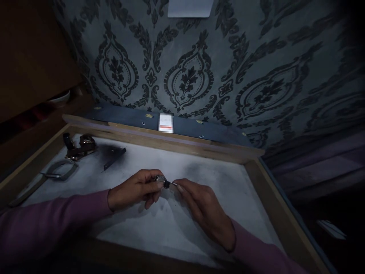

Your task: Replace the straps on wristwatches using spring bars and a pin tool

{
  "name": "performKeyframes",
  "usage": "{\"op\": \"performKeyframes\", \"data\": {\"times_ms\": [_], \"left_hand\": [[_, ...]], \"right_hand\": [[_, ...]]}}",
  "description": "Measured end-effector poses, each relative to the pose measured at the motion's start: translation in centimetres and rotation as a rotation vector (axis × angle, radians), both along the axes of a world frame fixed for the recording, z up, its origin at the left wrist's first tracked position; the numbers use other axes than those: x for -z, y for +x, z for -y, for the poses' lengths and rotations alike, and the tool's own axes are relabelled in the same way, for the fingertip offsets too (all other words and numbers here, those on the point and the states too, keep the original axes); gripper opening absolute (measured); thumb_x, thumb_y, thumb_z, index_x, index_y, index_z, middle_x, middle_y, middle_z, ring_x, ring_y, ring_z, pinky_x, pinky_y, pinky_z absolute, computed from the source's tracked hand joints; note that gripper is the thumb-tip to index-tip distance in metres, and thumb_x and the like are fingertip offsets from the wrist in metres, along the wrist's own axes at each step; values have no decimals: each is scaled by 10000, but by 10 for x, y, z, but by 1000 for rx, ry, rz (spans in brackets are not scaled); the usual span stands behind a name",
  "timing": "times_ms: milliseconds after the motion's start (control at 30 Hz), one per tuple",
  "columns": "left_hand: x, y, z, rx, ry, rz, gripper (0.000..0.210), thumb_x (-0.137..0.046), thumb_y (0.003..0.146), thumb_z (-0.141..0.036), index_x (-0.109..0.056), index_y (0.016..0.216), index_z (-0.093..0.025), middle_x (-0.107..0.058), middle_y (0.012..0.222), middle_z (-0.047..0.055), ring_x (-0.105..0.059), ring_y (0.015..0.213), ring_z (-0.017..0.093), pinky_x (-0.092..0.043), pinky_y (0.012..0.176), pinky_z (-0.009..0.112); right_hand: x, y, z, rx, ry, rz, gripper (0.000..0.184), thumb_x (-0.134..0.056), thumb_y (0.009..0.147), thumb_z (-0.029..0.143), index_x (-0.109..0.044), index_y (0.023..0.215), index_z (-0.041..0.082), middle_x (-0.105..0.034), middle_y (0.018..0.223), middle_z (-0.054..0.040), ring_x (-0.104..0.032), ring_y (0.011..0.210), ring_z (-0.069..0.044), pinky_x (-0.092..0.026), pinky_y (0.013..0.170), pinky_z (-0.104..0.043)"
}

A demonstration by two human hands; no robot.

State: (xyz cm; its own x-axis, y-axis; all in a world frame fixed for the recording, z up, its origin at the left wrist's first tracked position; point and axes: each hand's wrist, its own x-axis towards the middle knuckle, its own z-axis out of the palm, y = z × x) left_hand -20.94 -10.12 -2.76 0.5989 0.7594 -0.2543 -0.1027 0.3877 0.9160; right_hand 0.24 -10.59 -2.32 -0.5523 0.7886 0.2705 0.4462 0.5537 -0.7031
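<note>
Near the middle of the drawer-like tray, my left hand is closed round a small wristwatch, thumb on its edge. A round metal case shows, with a dark piece at its right side. My right hand pinches a thin, light metal tool, whose tip meets the watch's right side. The kind of tool is too small to make out. Both hands are above the white lining of the tray, and purple sleeves cover both wrists.
Several dark-strapped watches and a grey strap or band lie at the tray's left. A dark flat piece rests beside them. Wooden walls surround the tray. A small white box stands on the blue ledge behind, before a patterned wall.
</note>
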Motion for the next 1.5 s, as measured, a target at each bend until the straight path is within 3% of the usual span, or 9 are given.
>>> {"op": "performKeyframes", "data": {"times_ms": [267, 400, 767, 1200, 1500], "left_hand": [[0, 0, 1, 6, 89, -50, 315, -593, 886, -452, -530, 826, -150, -523, 589, -48, -453, 446, 59, -356, 440, 187], [-1, -1, 0, 40, 132, -86, 310, -588, 889, -444, -536, 828, -144, -515, 575, -50, -439, 447, 60, -360, 449, 186], [3, -3, 0, 87, 134, -131, 207, -579, 892, -346, -537, 829, -153, -513, 562, -61, -432, 430, 54, -343, 433, 176], [0, -1, 2, 41, 92, -88, 222, -574, 885, -371, -522, 828, -163, -549, 567, -54, -449, 381, 52, -318, 375, 161], [-2, -1, 2, 33, 137, -102, 239, -563, 901, -385, -538, 855, -152, -553, 578, -51, -453, 383, 49, -328, 386, 159]], "right_hand": [[0, 1, 0, -9, 45, 41, 320, -354, 1002, 190, -650, 883, 174, -648, 693, -34, -644, 636, -158, -494, 580, -248], [0, 1, 1, -43, 82, 56, 286, -370, 980, 129, -645, 915, 176, -682, 748, -37, -653, 639, -149, -489, 575, -232], [0, 1, 0, -119, 101, 158, 321, -328, 1006, 145, -634, 907, 158, -677, 738, -32, -643, 618, -136, -478, 558, -241], [4, 0, -1, -129, 107, 76, 316, -350, 1000, 152, -664, 970, 168, -705, 770, -47, -660, 627, -144, -517, 575, -248], [7, 0, 0, -54, -24, -8, 331, -361, 1022, 252, -677, 981, 163, -668, 722, -29, -630, 610, -135, -477, 569, -234]]}}
